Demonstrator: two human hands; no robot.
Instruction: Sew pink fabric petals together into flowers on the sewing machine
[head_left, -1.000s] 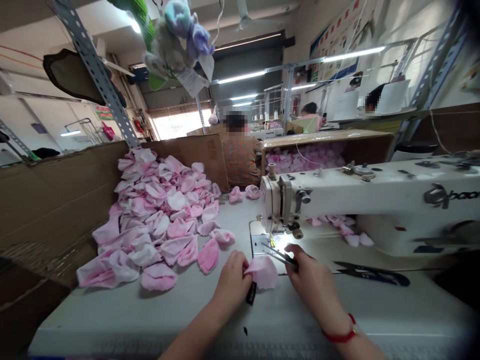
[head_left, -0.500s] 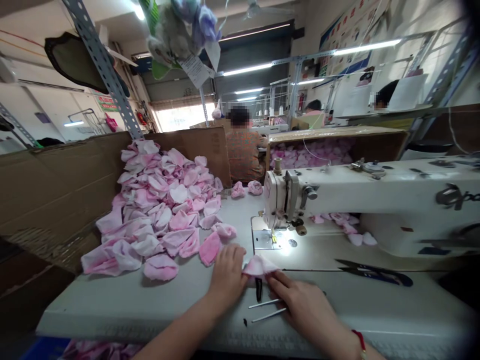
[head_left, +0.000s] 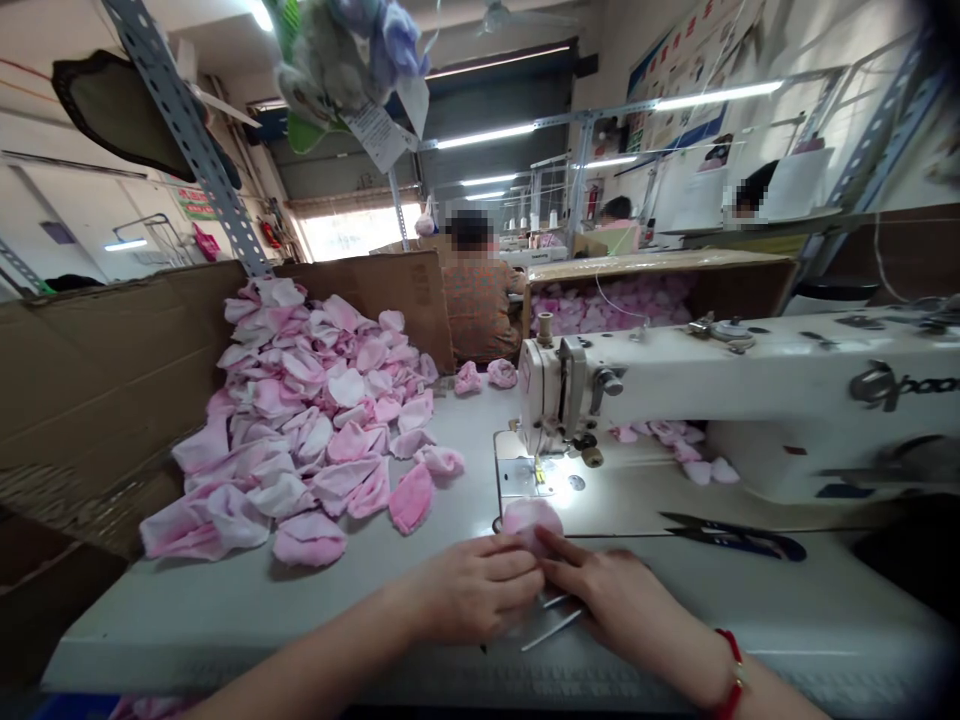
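Note:
My left hand and my right hand meet at the table's near edge, fingers pressed together on a small pink fabric piece. The piece sits just in front of the white sewing machine and its lit needle plate. A pair of metal tweezers lies on the table under my right hand's fingers. My right wrist wears a red band.
A big heap of pink and white fabric pieces covers the table's left side against cardboard walls. Black thread snips lie to the right. A cardboard box of pink pieces stands behind the machine. Other people sit farther back.
My right hand put the tweezers down on the table and joined my left hand on the pink piece. Both hands slid closer together and nearer to me.

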